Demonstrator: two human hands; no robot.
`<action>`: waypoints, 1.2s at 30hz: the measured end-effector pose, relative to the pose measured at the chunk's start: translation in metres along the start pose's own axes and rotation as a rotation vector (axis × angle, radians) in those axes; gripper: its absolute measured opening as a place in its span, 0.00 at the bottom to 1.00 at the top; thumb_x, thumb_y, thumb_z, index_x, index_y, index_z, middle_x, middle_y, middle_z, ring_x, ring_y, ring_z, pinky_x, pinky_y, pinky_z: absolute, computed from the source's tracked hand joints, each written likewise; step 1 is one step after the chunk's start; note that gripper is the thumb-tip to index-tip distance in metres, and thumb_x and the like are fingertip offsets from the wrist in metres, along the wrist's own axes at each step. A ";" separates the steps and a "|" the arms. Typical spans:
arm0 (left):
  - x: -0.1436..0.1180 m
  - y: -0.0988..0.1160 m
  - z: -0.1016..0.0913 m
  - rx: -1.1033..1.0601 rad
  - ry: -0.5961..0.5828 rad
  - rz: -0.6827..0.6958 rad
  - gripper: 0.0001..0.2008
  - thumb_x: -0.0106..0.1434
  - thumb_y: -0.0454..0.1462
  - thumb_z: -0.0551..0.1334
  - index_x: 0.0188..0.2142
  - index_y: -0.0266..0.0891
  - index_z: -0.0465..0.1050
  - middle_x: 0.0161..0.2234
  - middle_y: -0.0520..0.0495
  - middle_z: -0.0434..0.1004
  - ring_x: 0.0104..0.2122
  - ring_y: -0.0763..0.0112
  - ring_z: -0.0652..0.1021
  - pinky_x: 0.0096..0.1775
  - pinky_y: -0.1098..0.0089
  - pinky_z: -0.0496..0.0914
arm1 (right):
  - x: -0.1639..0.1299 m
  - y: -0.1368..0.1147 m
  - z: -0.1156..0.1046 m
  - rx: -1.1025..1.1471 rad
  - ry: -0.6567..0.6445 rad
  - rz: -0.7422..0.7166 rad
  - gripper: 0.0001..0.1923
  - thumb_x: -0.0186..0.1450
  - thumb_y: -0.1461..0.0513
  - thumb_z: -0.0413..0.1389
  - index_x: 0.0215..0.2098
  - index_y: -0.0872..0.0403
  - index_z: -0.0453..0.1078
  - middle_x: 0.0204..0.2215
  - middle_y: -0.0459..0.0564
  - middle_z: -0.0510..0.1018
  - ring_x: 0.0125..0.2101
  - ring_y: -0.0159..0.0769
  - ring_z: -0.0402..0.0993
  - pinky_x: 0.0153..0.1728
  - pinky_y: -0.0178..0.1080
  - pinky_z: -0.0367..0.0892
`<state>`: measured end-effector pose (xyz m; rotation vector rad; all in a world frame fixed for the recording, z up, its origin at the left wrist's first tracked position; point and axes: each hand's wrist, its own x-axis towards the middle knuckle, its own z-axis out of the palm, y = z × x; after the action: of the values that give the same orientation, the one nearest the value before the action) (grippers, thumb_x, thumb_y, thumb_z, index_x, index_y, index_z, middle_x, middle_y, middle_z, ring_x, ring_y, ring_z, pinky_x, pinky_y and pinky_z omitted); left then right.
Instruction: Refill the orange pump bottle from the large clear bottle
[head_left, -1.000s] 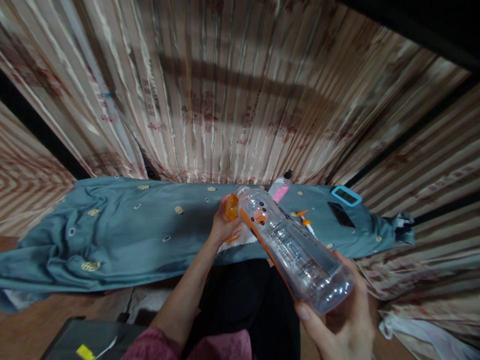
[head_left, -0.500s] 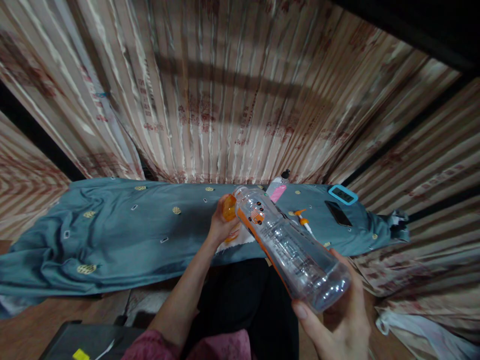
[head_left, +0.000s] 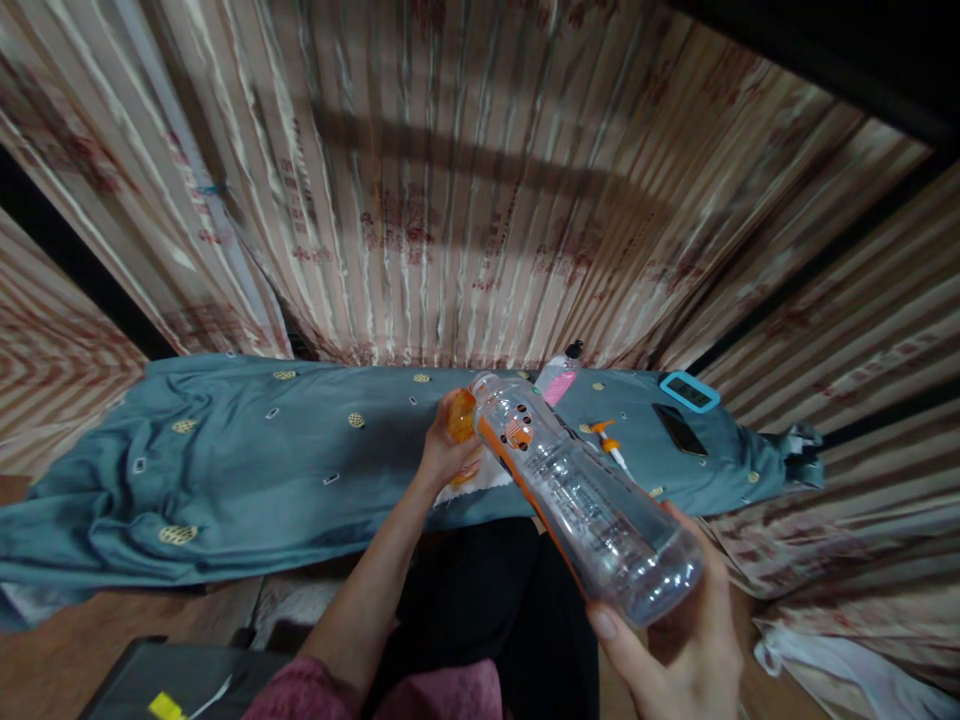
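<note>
I am watching the clear plastic bottle (head_left: 581, 495), tilted mouth-away over the lap. It looks empty, so I judge it light, thin-walled and slick; the base is the surest hold. The right hand (head_left: 679, 640) is gripping that base, while the left hand (head_left: 444, 452) is pinching the orange cap (head_left: 460, 416) beside the neck, above the teal cloth (head_left: 247, 470). Nothing is differing noticeably from half a second ago.

Phone (head_left: 679, 429) on cloth (head_left: 247, 470), right of bottle (head_left: 577, 495)
</note>
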<state>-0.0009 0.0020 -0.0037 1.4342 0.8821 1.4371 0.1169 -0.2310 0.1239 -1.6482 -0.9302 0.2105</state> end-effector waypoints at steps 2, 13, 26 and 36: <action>0.000 0.000 0.000 0.017 -0.007 0.002 0.34 0.49 0.37 0.72 0.55 0.44 0.63 0.50 0.47 0.75 0.48 0.61 0.78 0.52 0.60 0.72 | 0.000 0.000 0.000 0.012 0.004 0.012 0.51 0.48 0.42 0.66 0.63 0.54 0.58 0.60 0.59 0.66 0.53 0.45 0.69 0.43 0.39 0.71; 0.002 0.003 0.000 0.020 -0.006 0.037 0.33 0.50 0.40 0.71 0.54 0.44 0.63 0.50 0.46 0.75 0.48 0.60 0.77 0.52 0.61 0.72 | -0.003 0.007 0.002 0.015 0.000 -0.014 0.48 0.51 0.45 0.65 0.63 0.54 0.57 0.62 0.60 0.63 0.55 0.48 0.68 0.44 0.42 0.70; 0.006 0.007 0.000 0.039 -0.028 0.010 0.34 0.48 0.36 0.70 0.54 0.40 0.63 0.49 0.46 0.75 0.48 0.59 0.77 0.52 0.59 0.71 | 0.000 0.022 0.003 0.059 -0.031 -0.047 0.45 0.51 0.48 0.66 0.62 0.53 0.58 0.59 0.60 0.68 0.54 0.46 0.71 0.47 0.42 0.71; 0.004 0.004 0.000 0.020 -0.022 0.022 0.33 0.50 0.39 0.70 0.54 0.43 0.62 0.51 0.45 0.74 0.50 0.59 0.76 0.54 0.59 0.71 | 0.001 0.031 0.000 -0.020 -0.031 -0.063 0.45 0.52 0.48 0.66 0.62 0.54 0.58 0.59 0.60 0.67 0.54 0.50 0.69 0.45 0.43 0.71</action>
<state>-0.0010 0.0044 0.0018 1.4762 0.8719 1.4297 0.1318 -0.2303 0.0966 -1.6347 -1.0096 0.1849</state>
